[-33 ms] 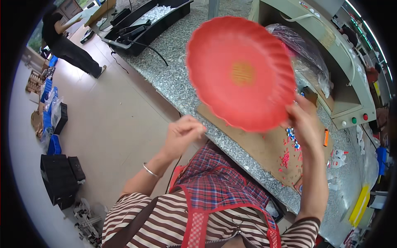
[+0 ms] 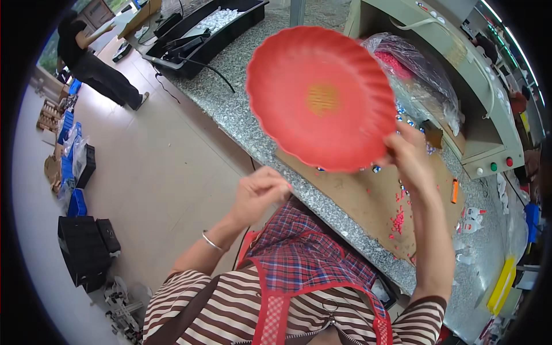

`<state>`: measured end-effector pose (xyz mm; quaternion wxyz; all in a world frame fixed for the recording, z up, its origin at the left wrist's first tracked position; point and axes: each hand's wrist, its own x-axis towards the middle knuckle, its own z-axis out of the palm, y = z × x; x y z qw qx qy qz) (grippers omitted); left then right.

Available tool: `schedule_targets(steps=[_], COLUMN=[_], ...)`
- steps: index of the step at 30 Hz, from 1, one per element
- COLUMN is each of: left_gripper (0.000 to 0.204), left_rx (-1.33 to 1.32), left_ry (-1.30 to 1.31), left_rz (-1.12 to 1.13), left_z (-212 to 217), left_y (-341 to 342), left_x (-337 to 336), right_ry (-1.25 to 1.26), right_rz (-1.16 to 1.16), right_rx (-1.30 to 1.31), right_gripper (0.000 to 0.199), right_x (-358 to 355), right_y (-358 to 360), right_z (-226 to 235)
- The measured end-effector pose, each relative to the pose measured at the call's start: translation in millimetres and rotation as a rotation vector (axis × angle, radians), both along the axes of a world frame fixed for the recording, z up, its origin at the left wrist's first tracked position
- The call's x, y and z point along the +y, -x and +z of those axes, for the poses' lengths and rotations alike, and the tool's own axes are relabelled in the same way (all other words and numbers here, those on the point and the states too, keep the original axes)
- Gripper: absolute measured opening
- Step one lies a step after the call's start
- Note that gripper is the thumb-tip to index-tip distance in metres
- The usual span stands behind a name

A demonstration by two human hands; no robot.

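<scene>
A red scalloped plate point(image 2: 282, 132) with a gold mark in its middle is raised and tilted over the workbench. My right hand point(image 2: 409, 152) grips its right rim, fingers closed. My left hand point(image 2: 261, 192) hovers at the bench's front edge with its fingers curled together. A speck of pink shows at its fingertips, too small to name. Below the plate lies a brown cardboard sheet point(image 2: 356, 201). Small pink pieces point(image 2: 398, 221) are scattered over it. Several shiny blue-and-silver pieces point(image 2: 376, 169) show around the plate's edge, and the plate hides part of the board.
A beige cabinet point(image 2: 491, 158) with coloured buttons stands at the right, clear plastic bags point(image 2: 425, 63) inside it. An orange lighter-like object point(image 2: 455, 191) and small bottles point(image 2: 472, 218) lie nearby. A black tray point(image 2: 187, 63) holds white pieces. Another person point(image 2: 95, 63) stands far left.
The red plate and my right hand have shifted slightly left, uncovering more blue-and-silver pieces and pink material in the bag. My left hand has moved slightly down and right.
</scene>
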<state>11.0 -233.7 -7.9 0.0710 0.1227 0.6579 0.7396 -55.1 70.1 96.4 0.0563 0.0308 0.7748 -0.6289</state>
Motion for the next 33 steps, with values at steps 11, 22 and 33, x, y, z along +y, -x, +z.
schedule_targets(steps=[11,22,33], left_gripper=[0.012,0.012,0.011], left_rx=[-0.074,-0.298,-0.297], left_ry=[-0.063,-0.214,-0.128], left_rz=[-0.199,-0.402,-0.792], left_z=[4.0,4.3,8.0], left_y=[-0.8,9.9,-2.0], left_x=[31.8,94.7,170.0], right_ry=[-0.066,-0.322,-0.418], right_rz=[-0.006,0.081,-0.114], right_rx=[-0.258,0.419,0.507], right_gripper=[0.026,0.011,0.015], right_x=[-75.4,-19.7,39.1], right_y=[71.3,-99.8,-176.9], right_z=[-67.6,-40.1,-61.8])
